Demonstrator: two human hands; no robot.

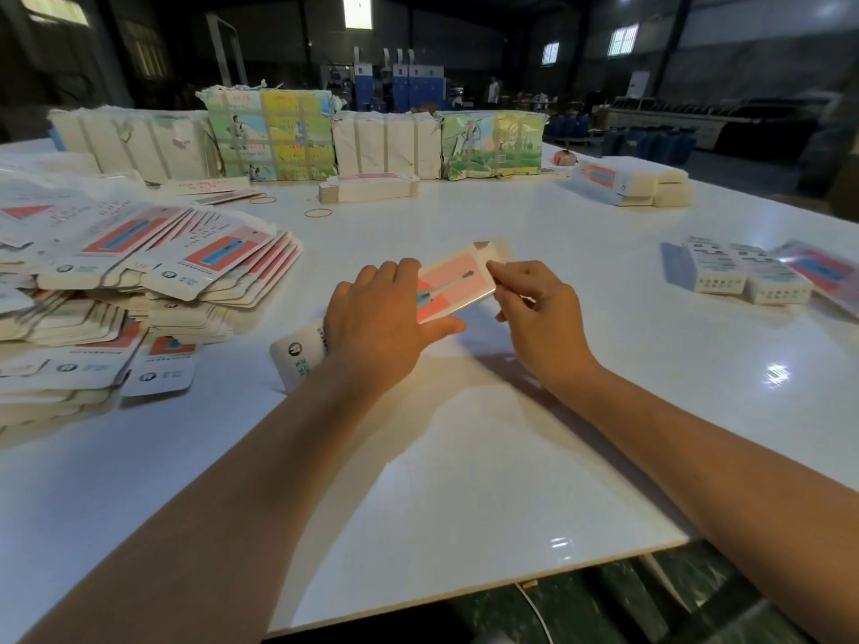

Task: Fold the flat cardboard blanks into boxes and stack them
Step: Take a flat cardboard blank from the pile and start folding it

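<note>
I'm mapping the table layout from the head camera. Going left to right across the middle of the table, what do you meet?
Pile of flat blanks → left hand → box being folded → right hand → finished boxes.

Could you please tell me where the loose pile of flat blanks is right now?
In the head view, the flat blanks lie heaped at the table's left edge, left of the left hand.
</note>
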